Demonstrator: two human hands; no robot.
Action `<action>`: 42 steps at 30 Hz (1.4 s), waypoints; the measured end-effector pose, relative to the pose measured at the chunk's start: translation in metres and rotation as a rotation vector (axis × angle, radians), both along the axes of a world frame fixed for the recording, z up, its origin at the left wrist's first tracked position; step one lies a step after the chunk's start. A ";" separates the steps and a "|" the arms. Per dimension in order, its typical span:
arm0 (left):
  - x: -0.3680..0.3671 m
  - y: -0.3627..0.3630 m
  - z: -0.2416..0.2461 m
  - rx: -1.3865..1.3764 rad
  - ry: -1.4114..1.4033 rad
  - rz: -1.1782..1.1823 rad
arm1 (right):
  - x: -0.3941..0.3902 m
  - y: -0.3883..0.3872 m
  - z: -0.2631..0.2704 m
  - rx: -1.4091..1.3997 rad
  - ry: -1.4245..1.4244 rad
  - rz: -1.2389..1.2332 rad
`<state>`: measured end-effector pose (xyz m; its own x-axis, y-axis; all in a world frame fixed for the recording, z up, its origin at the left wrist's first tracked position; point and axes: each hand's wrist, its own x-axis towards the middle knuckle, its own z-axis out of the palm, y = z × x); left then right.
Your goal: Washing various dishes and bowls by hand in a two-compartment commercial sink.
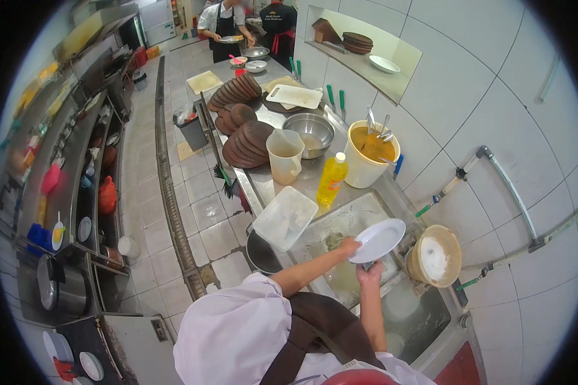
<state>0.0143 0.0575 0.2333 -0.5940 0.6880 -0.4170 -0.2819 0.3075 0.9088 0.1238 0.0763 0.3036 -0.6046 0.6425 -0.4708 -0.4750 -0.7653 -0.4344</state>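
Note:
My left hand (350, 247) grips the near left rim of a white oval plate (379, 239), tilted over a sink with murky water (339, 279). Under the plate is my right hand (370, 272), mostly seen at the wrist and palm; something small, hard to make out, shows between it and the plate's underside. To the right stands a beige tub of white suds (433, 254). A yellow bottle of liquid (332, 179) and a translucent plastic container (286, 217) are beyond the sink's left edge.
A second water-filled basin (409, 322) lies at the lower right. Farther along the steel counter are a plastic jug (285, 156), a steel bowl (309, 134), a bucket of cutlery in orange liquid (372, 151) and stacked brown plates (248, 144). Two people (225, 29) stand at the far end.

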 end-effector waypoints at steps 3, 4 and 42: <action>-0.016 0.011 -0.046 0.119 -0.431 -0.284 | -0.003 -0.006 0.021 0.237 -0.076 -0.258; -0.016 0.013 -0.068 0.294 -0.823 -0.347 | -0.015 -0.006 0.046 0.371 -0.175 -0.360; -0.035 -0.009 -0.029 0.449 -1.562 -0.726 | 0.008 -0.001 0.076 2.235 -0.771 0.392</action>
<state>-0.0203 0.0489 0.2043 0.5782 0.8152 0.0338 -0.8156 0.5787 -0.0042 0.1320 0.0756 0.3799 -0.8955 0.2318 0.3801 0.0956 0.9340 -0.3443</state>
